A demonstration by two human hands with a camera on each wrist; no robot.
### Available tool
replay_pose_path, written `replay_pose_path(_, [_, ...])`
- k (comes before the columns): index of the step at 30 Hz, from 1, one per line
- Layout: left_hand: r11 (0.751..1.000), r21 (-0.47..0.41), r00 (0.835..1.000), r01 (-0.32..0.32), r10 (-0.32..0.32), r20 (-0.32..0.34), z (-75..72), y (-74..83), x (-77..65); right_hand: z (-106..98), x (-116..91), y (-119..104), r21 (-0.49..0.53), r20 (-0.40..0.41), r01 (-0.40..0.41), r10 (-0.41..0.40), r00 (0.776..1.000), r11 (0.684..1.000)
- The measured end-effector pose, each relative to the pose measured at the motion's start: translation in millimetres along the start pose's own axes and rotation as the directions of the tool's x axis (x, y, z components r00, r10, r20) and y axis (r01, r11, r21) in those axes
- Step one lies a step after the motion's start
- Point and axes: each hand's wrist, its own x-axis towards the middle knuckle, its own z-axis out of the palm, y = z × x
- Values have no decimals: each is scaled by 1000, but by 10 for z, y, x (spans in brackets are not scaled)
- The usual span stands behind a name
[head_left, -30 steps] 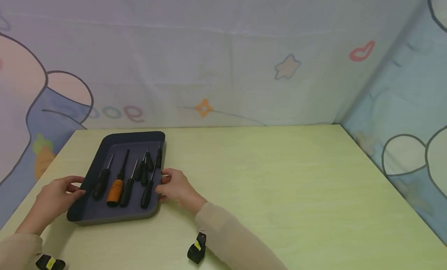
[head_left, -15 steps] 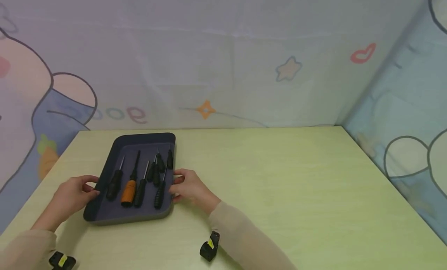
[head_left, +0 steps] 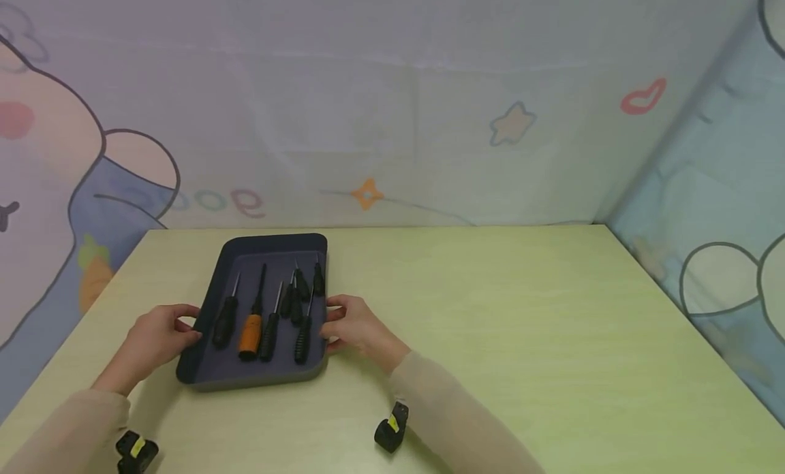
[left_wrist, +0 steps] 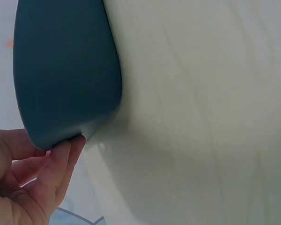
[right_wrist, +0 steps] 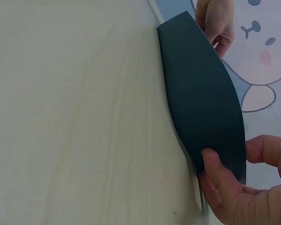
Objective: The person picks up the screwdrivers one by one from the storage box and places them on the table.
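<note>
The left hand at nine o'clock and right hand at three grip a shallow, dark grey-blue, round-cornered rectangular tray bearing black- and orange-handled screwdrivers.

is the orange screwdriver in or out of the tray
In: the orange-handled screwdriver lies inside the tray, its tip and handle both short of the edges in the head view.

Along the far edge of the pale yellow-green, faintly grained table, the whitish-lilac cloth bears a peach star, pinkish-red heart and orange sparkle. Nearer the left edge, the slate-blue tray carries black-handled screwdrivers and one orange-handled screwdriver with a black shaft. The sleeves are plain beige.
</note>
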Motion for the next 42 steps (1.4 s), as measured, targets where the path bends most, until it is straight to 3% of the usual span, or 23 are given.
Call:
replay_pose_path(27, [994,-105,999,32,-34,-18,230,422,104,-500,-120,61,-32,43,2,0,999,999])
replay_pose_path(42, [987,-156,997,48,-37,72,284,695,198,-786,-212,58,-38,44,-12,13,999,999])
